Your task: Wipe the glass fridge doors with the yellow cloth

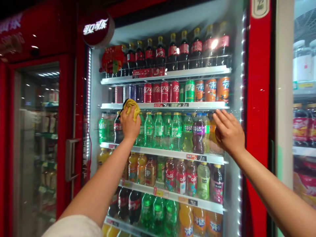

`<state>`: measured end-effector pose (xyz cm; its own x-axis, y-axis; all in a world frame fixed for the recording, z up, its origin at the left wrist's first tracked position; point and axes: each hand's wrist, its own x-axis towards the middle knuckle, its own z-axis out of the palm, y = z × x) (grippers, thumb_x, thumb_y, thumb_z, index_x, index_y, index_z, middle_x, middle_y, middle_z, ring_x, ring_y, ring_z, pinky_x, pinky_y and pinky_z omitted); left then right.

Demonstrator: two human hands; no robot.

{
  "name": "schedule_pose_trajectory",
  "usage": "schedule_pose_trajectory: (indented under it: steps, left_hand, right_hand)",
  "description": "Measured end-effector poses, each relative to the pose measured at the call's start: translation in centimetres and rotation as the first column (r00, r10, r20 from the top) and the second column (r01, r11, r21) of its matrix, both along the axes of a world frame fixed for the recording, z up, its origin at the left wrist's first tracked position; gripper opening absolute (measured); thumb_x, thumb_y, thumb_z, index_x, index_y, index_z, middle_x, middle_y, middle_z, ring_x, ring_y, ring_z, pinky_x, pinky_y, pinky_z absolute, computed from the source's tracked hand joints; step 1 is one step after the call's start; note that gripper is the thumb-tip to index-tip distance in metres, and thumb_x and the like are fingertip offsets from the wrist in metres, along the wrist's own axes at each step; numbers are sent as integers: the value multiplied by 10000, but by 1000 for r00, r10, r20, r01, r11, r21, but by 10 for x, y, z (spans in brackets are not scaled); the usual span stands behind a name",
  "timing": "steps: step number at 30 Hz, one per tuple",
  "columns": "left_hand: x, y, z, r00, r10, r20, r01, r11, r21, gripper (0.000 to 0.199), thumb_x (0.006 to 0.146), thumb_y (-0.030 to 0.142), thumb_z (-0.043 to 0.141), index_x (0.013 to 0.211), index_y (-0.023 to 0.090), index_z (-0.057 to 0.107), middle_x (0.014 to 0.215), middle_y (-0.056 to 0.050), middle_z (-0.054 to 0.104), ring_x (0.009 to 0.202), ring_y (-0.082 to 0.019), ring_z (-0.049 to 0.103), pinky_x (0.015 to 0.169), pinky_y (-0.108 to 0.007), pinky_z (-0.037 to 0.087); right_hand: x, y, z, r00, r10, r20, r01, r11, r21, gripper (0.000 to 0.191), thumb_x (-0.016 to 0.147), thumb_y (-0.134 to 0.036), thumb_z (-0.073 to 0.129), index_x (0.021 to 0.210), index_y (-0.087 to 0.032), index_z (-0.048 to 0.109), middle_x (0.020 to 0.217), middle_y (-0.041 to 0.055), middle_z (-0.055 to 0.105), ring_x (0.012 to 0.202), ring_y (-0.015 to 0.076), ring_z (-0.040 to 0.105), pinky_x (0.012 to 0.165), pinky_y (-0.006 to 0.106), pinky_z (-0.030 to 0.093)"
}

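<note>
My left hand [130, 122] grips a yellow and dark cleaning cloth [132, 106], pressed to the glass door [163, 135] of a drinks fridge. Further right, my right hand [229, 130] lies with outstretched fingers against the same glass, holding nothing. Behind the glass, green bottles [159, 130] stand on the shelf at hand height. Red cans [165, 92] and orange cans [210, 90] fill the shelf above. My left palm and part of the cloth are hidden by the back of that hand.
Dark cola bottles [184, 49] line the fridge's top shelf, behind the glass. A second red fridge with a door handle [71, 159] stands at the left. A red frame [256, 98] borders the door on the right, with another stocked cooler [304, 131] beyond.
</note>
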<state>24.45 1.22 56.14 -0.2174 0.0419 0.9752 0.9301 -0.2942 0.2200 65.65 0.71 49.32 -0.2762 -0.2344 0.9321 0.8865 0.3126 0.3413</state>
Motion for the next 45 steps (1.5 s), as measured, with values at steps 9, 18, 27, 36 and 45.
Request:
schedule_pose_trajectory:
  steps: [9, 18, 27, 36, 45]
  left_hand:
    - [23, 4, -21, 986, 44, 159, -42, 999, -15, 518, 933, 273, 557, 1447, 207, 555, 1513, -165, 466, 1449, -348, 406, 1219, -585, 309]
    - [190, -19, -95, 805, -159, -571, 104, 986, -129, 654, 855, 374, 719, 1474, 350, 511, 1597, -89, 426, 1520, -391, 282, 1228, -708, 176]
    - [40, -3, -83, 991, -42, -124, 37, 999, -37, 502, 894, 280, 611, 1395, 277, 603, 1517, -113, 506, 1473, -338, 389, 1236, -598, 264]
    - [68, 5, -104, 997, -46, 65, 42, 998, 52, 504, 912, 270, 586, 1416, 296, 578, 1523, -107, 479, 1477, -356, 369, 1230, -625, 262]
    - [166, -11, -40, 934, -156, -321, 150, 988, -44, 570, 851, 258, 682, 1406, 335, 572, 1522, -68, 500, 1469, -340, 372, 1261, -634, 190]
  right_hand:
    - [-3, 2, 0, 1000, 14, -23, -15, 1000, -25, 691, 932, -97, 494, 1592, -248, 354, 1552, 124, 510, 1466, 326, 438, 1180, 601, 402]
    - [4, -3, 0, 1000, -18, 4, 18, 999, -34, 656, 913, -122, 537, 1554, -202, 422, 1530, 143, 534, 1455, 316, 457, 1178, 549, 412]
    - [5, -5, -1, 1000, -20, -7, 19, 993, -120, 706, 885, -122, 554, 1568, -205, 399, 1565, 143, 489, 1469, 342, 431, 1178, 594, 398]
    - [2, -2, 1, 1000, -11, -26, 8, 992, -127, 729, 913, -111, 492, 1605, -258, 320, 1589, 115, 463, 1499, 335, 382, 1199, 630, 352]
    - [0, -3, 4, 999, 35, -31, -39, 984, -174, 814, 906, -51, 464, 1633, -319, 214, 1610, 67, 435, 1509, 304, 371, 1224, 619, 338]
